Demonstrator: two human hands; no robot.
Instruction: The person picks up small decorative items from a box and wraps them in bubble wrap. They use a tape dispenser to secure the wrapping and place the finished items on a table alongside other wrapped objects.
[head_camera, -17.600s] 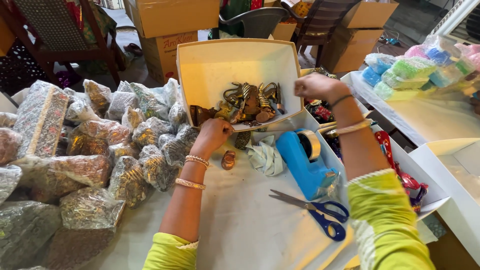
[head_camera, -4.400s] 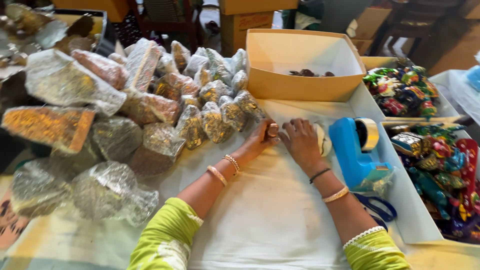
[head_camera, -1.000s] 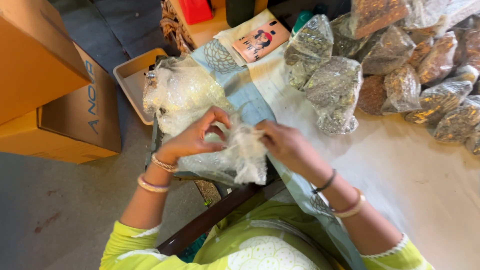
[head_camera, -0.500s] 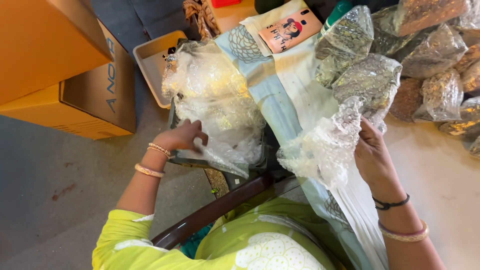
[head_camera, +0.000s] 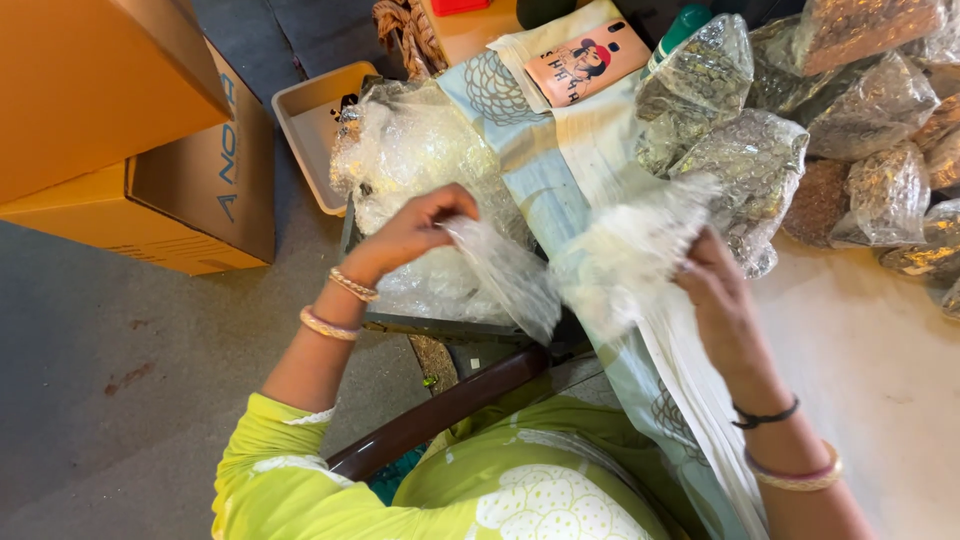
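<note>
Bubble wrap fills both hands at the table's edge: the left hand has its fingers pinched shut on a clear sheet that trails down toward the lap, while the right hand is closed around a bunched, blurred wad held just above the patterned cloth. The step in hand looks like pulling one piece of wrap free from the rest; the two hands are apart, with the sheet stretched loosely between them. Judging from this, the next move calls for a clean separation and a flat spread, which needs open room on the table.

A larger heap of wrap sits just behind the left hand, over the table's corner, and could snag the loose sheet. Wrapped bundles crowd the far right, near the right hand. A pink phone lies on the cloth beyond, well clear. Below, on the floor, stand a cardboard box and a shallow tray. The dark chair arm crosses just beneath the hanging sheet.
</note>
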